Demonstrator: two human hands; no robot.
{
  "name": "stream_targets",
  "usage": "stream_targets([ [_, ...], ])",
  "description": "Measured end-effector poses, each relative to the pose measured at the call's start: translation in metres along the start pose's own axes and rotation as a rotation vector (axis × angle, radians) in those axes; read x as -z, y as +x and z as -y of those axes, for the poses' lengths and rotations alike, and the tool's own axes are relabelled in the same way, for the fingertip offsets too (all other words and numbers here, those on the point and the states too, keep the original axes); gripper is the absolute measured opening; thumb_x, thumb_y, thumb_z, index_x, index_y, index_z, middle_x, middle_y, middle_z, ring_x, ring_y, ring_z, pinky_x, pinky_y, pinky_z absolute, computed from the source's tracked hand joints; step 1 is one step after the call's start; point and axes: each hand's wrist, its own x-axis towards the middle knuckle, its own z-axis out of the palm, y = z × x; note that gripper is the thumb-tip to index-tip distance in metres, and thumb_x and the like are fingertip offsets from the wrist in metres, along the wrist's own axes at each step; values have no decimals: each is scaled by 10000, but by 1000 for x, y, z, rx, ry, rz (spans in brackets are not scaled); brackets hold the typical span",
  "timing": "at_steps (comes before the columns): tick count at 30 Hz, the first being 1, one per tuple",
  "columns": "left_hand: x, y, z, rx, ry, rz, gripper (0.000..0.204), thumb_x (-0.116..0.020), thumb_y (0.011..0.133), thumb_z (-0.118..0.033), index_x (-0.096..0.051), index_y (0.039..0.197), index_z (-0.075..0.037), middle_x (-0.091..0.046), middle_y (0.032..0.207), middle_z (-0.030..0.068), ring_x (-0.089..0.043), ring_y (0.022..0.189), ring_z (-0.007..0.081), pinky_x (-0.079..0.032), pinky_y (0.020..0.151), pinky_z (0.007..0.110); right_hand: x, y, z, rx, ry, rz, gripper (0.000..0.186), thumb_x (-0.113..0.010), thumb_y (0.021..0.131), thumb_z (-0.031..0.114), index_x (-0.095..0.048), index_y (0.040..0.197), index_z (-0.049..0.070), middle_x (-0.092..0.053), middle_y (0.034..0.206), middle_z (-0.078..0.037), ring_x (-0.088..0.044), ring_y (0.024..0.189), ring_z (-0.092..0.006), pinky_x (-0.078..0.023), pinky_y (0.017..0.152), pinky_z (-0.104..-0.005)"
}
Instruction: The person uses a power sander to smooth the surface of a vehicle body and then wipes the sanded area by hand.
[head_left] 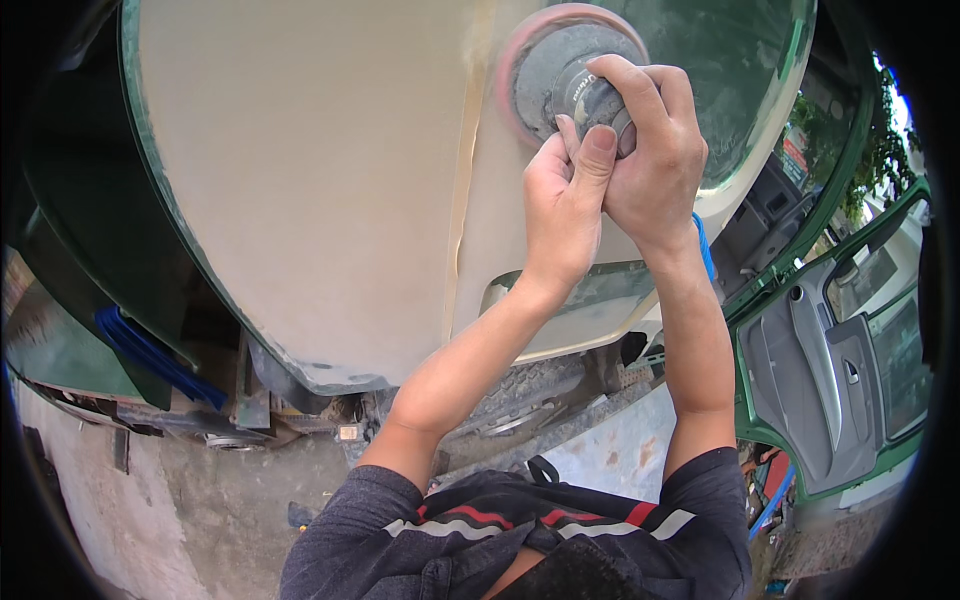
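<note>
Both of my hands are on a dusty grey round orbital sander (572,70) with a pinkish disc rim. It rests against a large vehicle panel (300,170) coated in beige, with green showing along its edges. My right hand (655,150) is closed over the sander's head from the right, fingers curled across its top. My left hand (562,210) grips the near side of the tool, its thumb beside the right hand. A blue hose (704,248) shows behind my right wrist. The disc's working face is hidden against the panel.
A tan strip (466,160) runs down the panel. Dark green bodywork (100,210) stands at the left. At the right hangs an opened green vehicle door (830,360) with grey trim. Below the panel are metal parts (530,390) and a concrete floor (240,490).
</note>
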Motion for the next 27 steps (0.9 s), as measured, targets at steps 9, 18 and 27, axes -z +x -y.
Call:
stream_targets([
  [9,35,-76,54,-47,22,-139,593,-582,1047,-503,-552,1297,34,-644,1140,44,-573,994,86,-483,859,257,1,-90,17,53,30,142,418,-758,756,282,-704,1167,231,-614,1053,-122,-698,762,-316,-575,611,-389],
  [18,24,-33,18,-25,5,2,542,-542,1062,-508,-565,1241,3,-623,1053,13,-551,896,67,-463,771,242,0,-31,14,49,-31,61,366,-726,799,280,-702,1161,233,-612,1036,-91,-687,745,-280,-564,578,-371],
  [27,57,-82,56,33,58,-32,691,-577,1026,-576,-550,1345,36,-641,1199,49,-575,1084,118,-474,936,275,0,-93,22,43,-31,173,364,-702,809,312,-711,1163,230,-622,1091,-141,-696,839,-312,-575,618,-384],
])
